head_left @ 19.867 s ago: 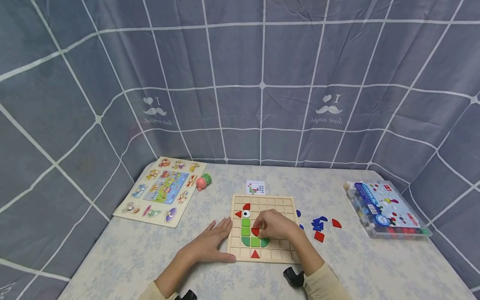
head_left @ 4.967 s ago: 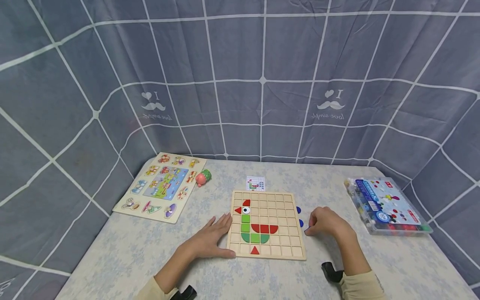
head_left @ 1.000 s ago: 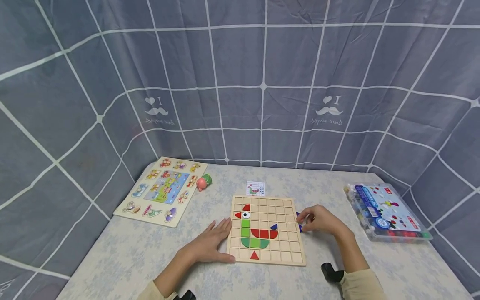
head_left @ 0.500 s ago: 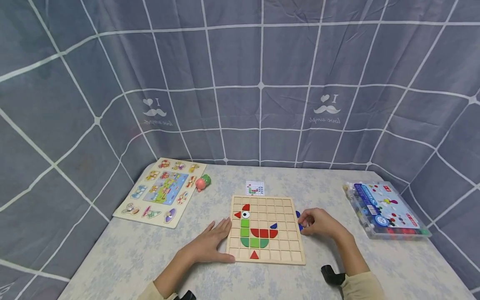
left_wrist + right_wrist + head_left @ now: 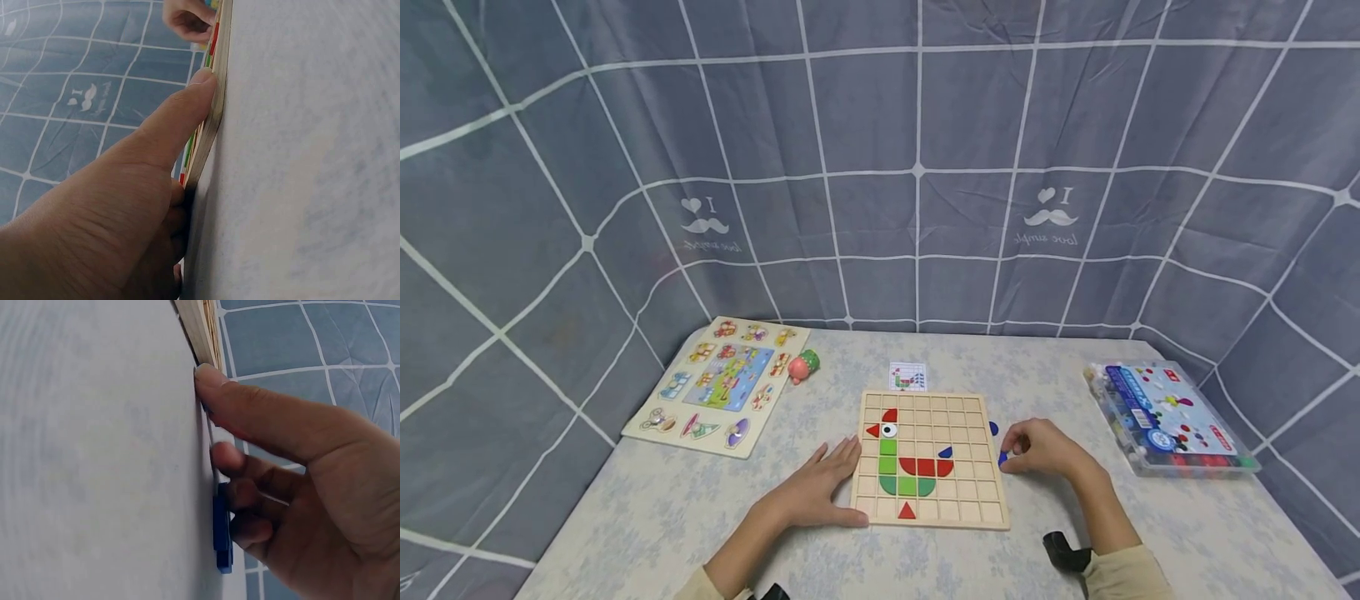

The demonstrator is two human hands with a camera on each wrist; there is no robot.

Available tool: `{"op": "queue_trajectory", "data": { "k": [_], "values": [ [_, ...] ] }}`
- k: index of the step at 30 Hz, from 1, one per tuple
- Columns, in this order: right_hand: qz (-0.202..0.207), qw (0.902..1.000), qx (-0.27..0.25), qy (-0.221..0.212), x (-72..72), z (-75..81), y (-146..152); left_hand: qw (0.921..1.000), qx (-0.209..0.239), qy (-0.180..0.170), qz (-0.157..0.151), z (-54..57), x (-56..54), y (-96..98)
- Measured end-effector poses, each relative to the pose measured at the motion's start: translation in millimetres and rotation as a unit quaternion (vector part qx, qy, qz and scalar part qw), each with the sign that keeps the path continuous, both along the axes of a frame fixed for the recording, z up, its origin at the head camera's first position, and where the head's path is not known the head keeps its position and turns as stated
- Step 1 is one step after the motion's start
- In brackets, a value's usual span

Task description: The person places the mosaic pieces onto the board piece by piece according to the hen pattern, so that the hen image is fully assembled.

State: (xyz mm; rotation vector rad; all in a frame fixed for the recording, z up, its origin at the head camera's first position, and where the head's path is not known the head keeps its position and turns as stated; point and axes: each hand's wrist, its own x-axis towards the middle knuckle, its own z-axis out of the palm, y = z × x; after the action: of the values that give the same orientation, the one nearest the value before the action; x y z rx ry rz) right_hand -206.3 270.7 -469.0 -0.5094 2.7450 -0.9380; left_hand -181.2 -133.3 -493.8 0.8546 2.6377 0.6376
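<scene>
The grey-blue curtain [image 5: 880,208] with white lines fills the upper part of the frame, and the table [image 5: 625,517], which has a pale flowered surface, fills most of the lower part. At the left of the frame lies a picture board [image 5: 718,443] with coloured figures around a blue scene; in the lower centre there is the wooden grid board [image 5: 966,492], and at the right lies a clear plastic box [image 5: 1172,417] with a printed sheet. The left hand [image 5: 820,487], at lower centre-left, has its fingers extended and touches the left edge of the grid board. The right hand [image 5: 1037,446], right of this board, has thumb and fingers bent, with the tips at a blue piece [image 5: 1003,457] beside the board's right edge; whether they pinch it or only touch it, one cannot tell. Just above the grid board lies a small printed card [image 5: 907,376], and a pink and green toy [image 5: 803,366] is at the right edge of the picture board. In the left half of the grid, three green squares [image 5: 887,465] and two dark green rounded pieces [image 5: 927,487] stand below and beside a red row [image 5: 926,467]. A white eye piece [image 5: 889,431] and a red triangle [image 5: 872,430] are higher, and a slanting blue piece [image 5: 945,452] lies above the row's right end.
</scene>
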Motion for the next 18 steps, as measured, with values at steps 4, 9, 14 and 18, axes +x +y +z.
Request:
{"op": "queue_trajectory", "data": {
  "k": [4,9,14,18],
  "values": [
    [-0.022,0.9995,0.022,0.003,2.2,3.1,2.4,1.0000,0.003,0.005,-0.004,-0.3,0.5,-1.1],
    [-0.008,0.9999,-0.012,-0.007,2.3,2.8,3.1,1.0000,0.002,0.007,-0.005,-0.8,1.2,-1.5],
    [0.012,0.9985,-0.041,-0.034,-0.9,-2.8,3.8,1.0000,0.001,0.007,-0.003,-1.2,1.4,-1.5],
    [0.020,0.9982,-0.041,-0.038,-1.3,-2.9,6.4,1.0000,0.002,0.006,0.000,-1.3,0.3,-1.3]
  ]
}}
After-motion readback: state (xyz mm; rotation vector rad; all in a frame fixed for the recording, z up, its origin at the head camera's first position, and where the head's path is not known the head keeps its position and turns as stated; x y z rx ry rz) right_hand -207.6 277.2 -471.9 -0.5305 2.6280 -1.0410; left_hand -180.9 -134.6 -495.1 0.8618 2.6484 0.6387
